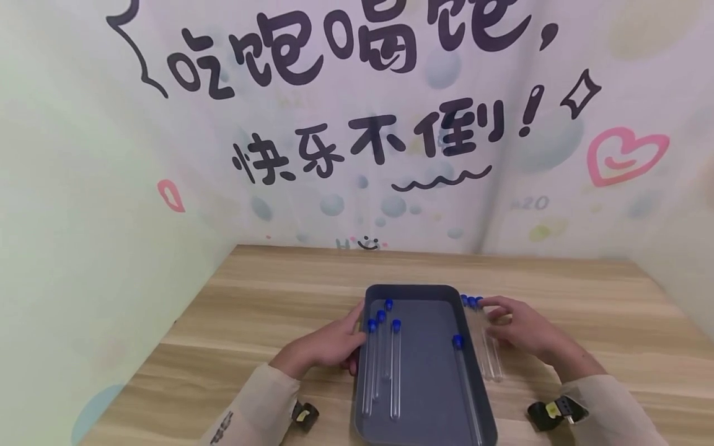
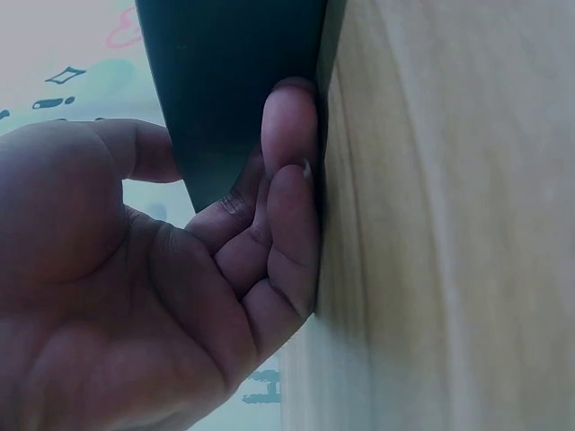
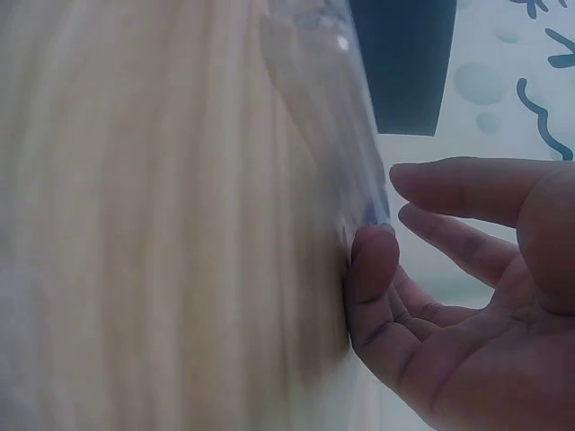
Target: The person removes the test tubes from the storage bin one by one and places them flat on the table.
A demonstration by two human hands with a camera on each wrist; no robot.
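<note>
A dark grey rectangular tray (image 1: 426,384) lies on the table, its long side pointing away from me. My left hand (image 1: 334,344) holds its left wall, thumb at the rim; in the left wrist view the other fingers (image 2: 292,220) curl low against the outer side. Inside the tray, several clear test tubes (image 1: 395,371) with blue caps lie along the left, and one tube (image 1: 467,387) leans along the right wall. Just right of the tray lie three more capped test tubes (image 1: 491,359). Over these is my right hand (image 1: 521,328), index fingertip at the blue caps (image 1: 472,302), thumb apart from the fingers.
The wood-grain table (image 1: 273,279) runs back to a white cloth backdrop (image 1: 312,217) with black writing and drawings. Pale walls close in both sides. A small black camera (image 1: 305,416) sits at the left wrist, another camera (image 1: 552,412) at the right.
</note>
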